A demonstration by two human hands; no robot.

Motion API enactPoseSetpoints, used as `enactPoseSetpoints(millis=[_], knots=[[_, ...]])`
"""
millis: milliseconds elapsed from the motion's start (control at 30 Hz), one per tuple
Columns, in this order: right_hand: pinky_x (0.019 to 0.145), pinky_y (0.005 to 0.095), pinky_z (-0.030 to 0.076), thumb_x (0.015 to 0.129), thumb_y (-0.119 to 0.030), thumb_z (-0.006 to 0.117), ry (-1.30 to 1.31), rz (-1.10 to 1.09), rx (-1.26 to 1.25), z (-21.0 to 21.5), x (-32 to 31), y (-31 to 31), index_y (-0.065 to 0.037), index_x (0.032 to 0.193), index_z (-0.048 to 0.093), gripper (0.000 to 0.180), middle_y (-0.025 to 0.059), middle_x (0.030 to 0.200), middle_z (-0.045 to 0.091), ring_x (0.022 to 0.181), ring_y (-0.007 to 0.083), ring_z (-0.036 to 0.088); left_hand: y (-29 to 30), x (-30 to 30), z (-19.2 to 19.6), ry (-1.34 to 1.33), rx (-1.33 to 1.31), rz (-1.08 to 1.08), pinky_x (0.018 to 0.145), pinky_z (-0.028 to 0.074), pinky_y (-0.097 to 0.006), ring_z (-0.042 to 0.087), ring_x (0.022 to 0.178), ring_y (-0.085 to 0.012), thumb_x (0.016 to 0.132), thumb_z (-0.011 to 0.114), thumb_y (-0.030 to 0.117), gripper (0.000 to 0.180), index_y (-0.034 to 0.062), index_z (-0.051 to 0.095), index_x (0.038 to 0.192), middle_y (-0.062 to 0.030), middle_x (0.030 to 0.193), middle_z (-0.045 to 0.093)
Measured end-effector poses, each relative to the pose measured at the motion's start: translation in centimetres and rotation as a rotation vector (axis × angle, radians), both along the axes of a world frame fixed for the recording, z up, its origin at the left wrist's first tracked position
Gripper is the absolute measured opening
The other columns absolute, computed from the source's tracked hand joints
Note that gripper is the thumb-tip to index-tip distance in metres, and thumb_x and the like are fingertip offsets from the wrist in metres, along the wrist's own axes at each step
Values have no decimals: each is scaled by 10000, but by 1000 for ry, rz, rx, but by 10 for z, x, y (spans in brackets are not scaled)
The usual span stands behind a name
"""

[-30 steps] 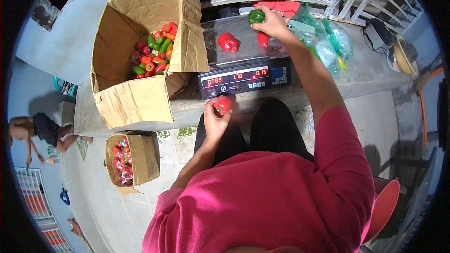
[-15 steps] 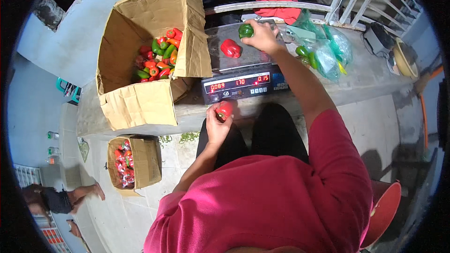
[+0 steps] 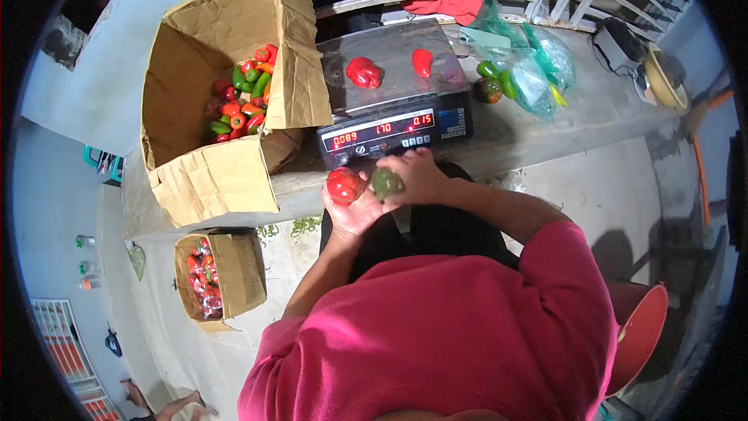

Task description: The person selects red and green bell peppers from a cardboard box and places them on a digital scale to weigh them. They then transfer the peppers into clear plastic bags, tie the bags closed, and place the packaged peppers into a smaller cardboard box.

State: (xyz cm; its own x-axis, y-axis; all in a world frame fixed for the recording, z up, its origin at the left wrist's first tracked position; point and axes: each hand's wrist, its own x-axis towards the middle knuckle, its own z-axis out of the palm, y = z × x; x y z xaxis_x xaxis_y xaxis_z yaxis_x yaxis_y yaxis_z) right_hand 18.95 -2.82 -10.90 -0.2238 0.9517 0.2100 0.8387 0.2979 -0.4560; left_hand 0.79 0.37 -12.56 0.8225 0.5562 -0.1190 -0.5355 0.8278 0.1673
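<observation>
My left hand (image 3: pixel 352 214) is closed round a red bell pepper (image 3: pixel 343 185), palm turned up, just above my lap. Right beside it, my right hand (image 3: pixel 421 178) grips a green bell pepper (image 3: pixel 385 183), slightly blurred. Both hands are close together in front of a digital scale (image 3: pixel 393 39) with lit red digits. On its metal plate lie two red peppers, a wider one (image 3: pixel 364 72) and a narrower one (image 3: pixel 421 62), apart from each other.
A large open cardboard box (image 3: pixel 206 183) with red and green peppers stands left of the scale. Right of it are loose green peppers (image 3: pixel 488 69) and plastic bags (image 3: pixel 534 86). A smaller box (image 3: pixel 240 273) of wrapped peppers sits on the floor. Behind runs a white railing (image 3: pixel 436 4).
My right hand has brought the green pepper from the scale down beside my left hand. The narrower red pepper on the plate now shows. A person at the left has moved lower in view.
</observation>
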Motion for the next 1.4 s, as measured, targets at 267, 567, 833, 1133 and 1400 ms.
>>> enactPoseSetpoints(millis=[267,567,833,1133,1400], knots=[[708,354,482,694,-331,657,187,126,30,52,18,40,-59,957,615,381,101,863,634,785,258,607,7,-10,-9,52,-200,11,905,337,-543,423,1134,-333,662,517,631,586,110,584,922,-141,1166,504],[644,297,478,762,-137,605,161,57,339,199,7,121,-41,871,627,147,115,774,629,709,212,623,-2,49,-26,-355,-213,-298,832,355,-589,395,1151,-397,698,438,629,622,159,534,1095,-150,1302,407],[692,403,473,750,-486,567,-254,-529,-304,109,153,183,-44,1021,580,519,177,859,633,739,329,616,15,43,-41,-320,-217,-313,865,330,-634,401,1173,-383,700,460,605,747,101,426,1250,-178,1308,394],[443,332,469,738,-453,588,134,-568,-567,68,102,180,10,1074,525,575,163,721,606,471,216,572,12,45,-48,-377,-268,-263,788,398,-615,517,1053,-323,753,463,558,582,142,510,1157,-117,1203,508],[660,345,458,764,-363,638,-410,-334,59,192,51,215,-14,1075,527,480,159,840,597,767,236,592,10,42,-48,-227,-201,-360,751,428,-564,560,930,-233,733,503,565,551,167,527,1114,-58,1070,574]])
